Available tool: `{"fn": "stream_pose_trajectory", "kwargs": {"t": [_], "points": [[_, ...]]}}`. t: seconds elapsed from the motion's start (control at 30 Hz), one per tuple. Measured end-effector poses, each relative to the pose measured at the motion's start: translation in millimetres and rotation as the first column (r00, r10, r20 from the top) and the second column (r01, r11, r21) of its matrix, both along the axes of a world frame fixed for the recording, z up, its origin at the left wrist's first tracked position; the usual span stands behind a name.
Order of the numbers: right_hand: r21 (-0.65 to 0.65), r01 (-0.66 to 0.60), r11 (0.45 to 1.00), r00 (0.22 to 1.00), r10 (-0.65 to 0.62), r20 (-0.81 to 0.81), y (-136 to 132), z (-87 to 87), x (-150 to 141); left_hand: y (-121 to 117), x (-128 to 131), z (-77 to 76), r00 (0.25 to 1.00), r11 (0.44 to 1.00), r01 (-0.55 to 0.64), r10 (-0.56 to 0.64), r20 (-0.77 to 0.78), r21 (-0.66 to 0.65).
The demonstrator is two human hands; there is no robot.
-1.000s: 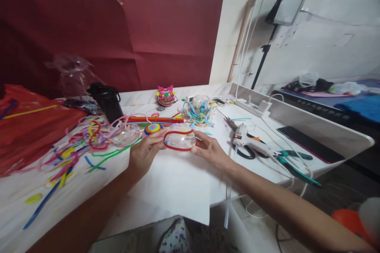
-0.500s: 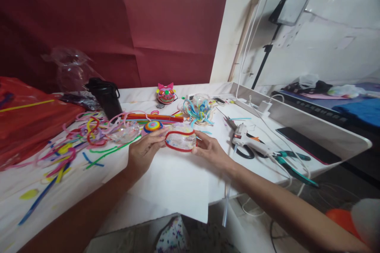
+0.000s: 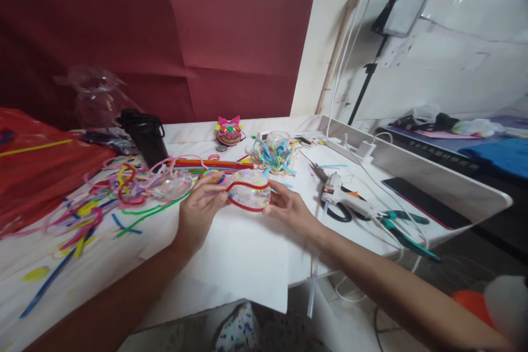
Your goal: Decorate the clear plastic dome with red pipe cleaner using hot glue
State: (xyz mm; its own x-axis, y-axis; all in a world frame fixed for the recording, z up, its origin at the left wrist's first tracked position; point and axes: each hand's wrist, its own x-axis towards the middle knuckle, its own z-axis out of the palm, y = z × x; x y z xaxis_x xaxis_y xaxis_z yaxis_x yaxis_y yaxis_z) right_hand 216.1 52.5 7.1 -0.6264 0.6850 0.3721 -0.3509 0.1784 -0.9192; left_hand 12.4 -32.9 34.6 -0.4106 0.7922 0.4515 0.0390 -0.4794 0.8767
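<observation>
Between my two hands is a clear plastic dome point(image 3: 249, 196) with a red pipe cleaner point(image 3: 248, 210) running along its edge and across its front. The fingers and thumb of my left hand point(image 3: 199, 210) pinch its left side. My right hand point(image 3: 290, 209) grips the right side, with the thumb low on the red rim. The dome is held above a white paper sheet point(image 3: 247, 264). Just behind my left fingers lies a round piece with coloured rings point(image 3: 214, 177), partly hidden by them.
Loose pipe cleaners point(image 3: 94, 209) are spread at left beside a black bottle point(image 3: 142, 135). A pink cat-eared face ornament point(image 3: 229, 131) stands at the back. To the right lie a glue gun point(image 3: 336, 190), black-handled scissors point(image 3: 341, 212), green-handled pliers point(image 3: 408, 236) and cables.
The dome has tilted slightly in my hands, showing more of its upper surface. My left fingers now cover more of the ringed piece. The view has shifted a little.
</observation>
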Motion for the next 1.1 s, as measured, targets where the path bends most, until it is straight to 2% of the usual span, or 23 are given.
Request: {"fn": "stream_pose_trajectory", "kwargs": {"t": [0.1,0.2,0.3,0.4,0.5,0.87,1.1], "points": [[0.007,0.027,1.000,1.000,-0.027,-0.003,-1.4,2.9,-2.7,-0.5,7.6,8.7,0.976,0.997,0.020,-0.002,0.218,-0.079],[0.014,0.036,0.999,0.999,-0.036,-0.011,-2.1,6.0,-4.0,-1.3,14.8,19.8,0.900,0.985,0.095,-0.024,0.436,-0.142],[0.015,0.035,0.999,0.999,-0.035,-0.040,-0.9,6.8,-3.5,-2.9,20.5,29.2,0.831,0.954,0.183,-0.020,0.557,-0.239],[0.006,0.030,1.000,0.998,-0.029,-0.059,0.6,5.6,-1.3,-6.3,25.4,35.5,0.820,0.904,0.301,-0.084,0.566,-0.302],[-0.006,0.026,1.000,0.997,-0.026,-0.076,0.2,5.0,1.6,-10.7,31.7,39.5,0.802,0.881,0.376,-0.154,0.577,-0.288],[-0.047,0.006,0.999,0.994,-0.011,-0.106,-4.0,4.4,10.1,-12.8,57.2,47.6,0.708,0.911,0.314,-0.036,0.705,-0.269],[-0.087,-0.024,0.996,0.993,0.014,-0.117,-4.6,-1.0,10.3,-12.4,59.8,47.7,0.695,0.911,0.285,0.017,0.719,-0.298]]}}
